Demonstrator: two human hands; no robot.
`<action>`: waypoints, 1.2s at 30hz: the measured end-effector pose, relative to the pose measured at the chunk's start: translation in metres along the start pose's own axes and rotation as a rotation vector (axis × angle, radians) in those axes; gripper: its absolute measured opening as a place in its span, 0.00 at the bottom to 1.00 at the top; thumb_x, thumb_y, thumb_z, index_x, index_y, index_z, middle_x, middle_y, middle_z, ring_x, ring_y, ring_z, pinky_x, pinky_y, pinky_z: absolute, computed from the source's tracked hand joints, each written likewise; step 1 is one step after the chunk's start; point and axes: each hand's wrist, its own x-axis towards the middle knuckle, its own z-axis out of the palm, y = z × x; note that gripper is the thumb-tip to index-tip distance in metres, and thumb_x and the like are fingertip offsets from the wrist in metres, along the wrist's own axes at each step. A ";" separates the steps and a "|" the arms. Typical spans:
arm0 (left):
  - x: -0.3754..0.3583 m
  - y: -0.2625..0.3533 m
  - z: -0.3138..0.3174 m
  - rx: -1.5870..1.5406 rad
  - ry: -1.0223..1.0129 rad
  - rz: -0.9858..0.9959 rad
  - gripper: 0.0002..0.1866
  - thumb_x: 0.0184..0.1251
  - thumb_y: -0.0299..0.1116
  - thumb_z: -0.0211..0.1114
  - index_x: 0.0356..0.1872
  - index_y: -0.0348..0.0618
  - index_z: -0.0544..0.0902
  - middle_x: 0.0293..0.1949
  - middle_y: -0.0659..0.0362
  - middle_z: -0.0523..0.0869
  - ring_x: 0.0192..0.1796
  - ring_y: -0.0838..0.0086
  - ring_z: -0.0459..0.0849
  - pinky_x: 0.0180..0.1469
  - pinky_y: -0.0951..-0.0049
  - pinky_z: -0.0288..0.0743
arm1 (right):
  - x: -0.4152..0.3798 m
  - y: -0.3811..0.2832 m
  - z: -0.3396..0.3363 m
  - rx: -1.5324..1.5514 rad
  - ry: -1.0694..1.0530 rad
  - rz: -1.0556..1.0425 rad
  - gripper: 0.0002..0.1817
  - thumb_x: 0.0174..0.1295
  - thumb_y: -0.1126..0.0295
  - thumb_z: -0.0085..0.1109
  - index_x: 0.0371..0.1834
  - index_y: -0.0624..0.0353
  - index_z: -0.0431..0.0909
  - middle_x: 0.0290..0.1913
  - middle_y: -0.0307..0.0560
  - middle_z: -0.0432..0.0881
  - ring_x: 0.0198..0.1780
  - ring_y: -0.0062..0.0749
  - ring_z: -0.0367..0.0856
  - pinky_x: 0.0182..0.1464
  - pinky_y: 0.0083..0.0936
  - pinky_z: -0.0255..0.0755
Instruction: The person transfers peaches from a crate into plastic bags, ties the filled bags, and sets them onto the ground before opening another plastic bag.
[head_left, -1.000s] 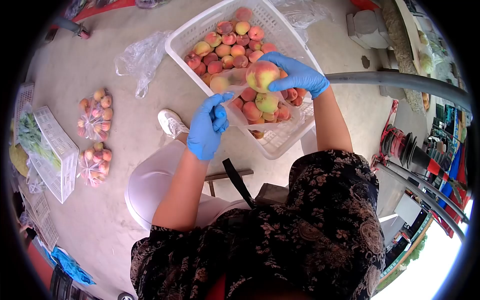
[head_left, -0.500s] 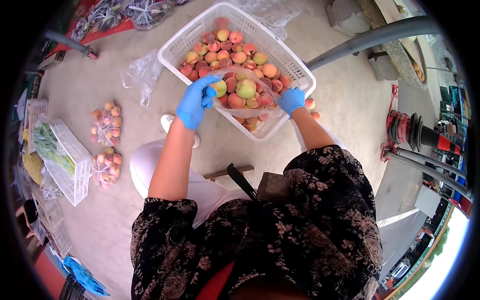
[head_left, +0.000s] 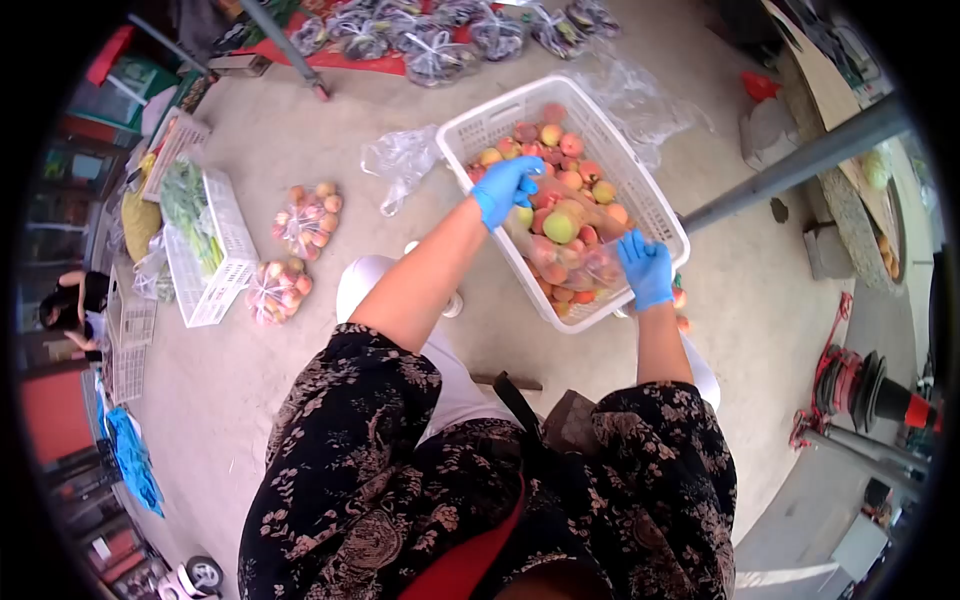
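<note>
Centrally, one white slatted plastic crate (head_left: 657, 208) of many round peaches (head_left: 571, 145), one clear film bag (head_left: 592, 262) of peaches inside, left hand (head_left: 506, 190) fingers pinched on its rim, right hand (head_left: 646, 268) fingers curled opposite, grip unclear, two filled bags (head_left: 307, 221) on concrete floor (head_left: 230, 420).

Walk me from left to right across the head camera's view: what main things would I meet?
White crate of leafy greens, farther bag of peaches, crumpled clear plastic, left hand, greenish peach, right hand, toppled traffic cone.
</note>
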 end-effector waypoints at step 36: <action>0.012 -0.014 -0.007 -0.055 0.002 -0.162 0.07 0.59 0.37 0.56 0.28 0.50 0.79 0.18 0.69 0.69 0.18 0.84 0.60 0.23 0.81 0.54 | -0.020 -0.034 0.106 -0.826 -0.053 -0.019 0.13 0.61 0.66 0.48 0.44 0.61 0.75 0.19 0.33 0.64 0.15 0.14 0.52 0.16 0.14 0.45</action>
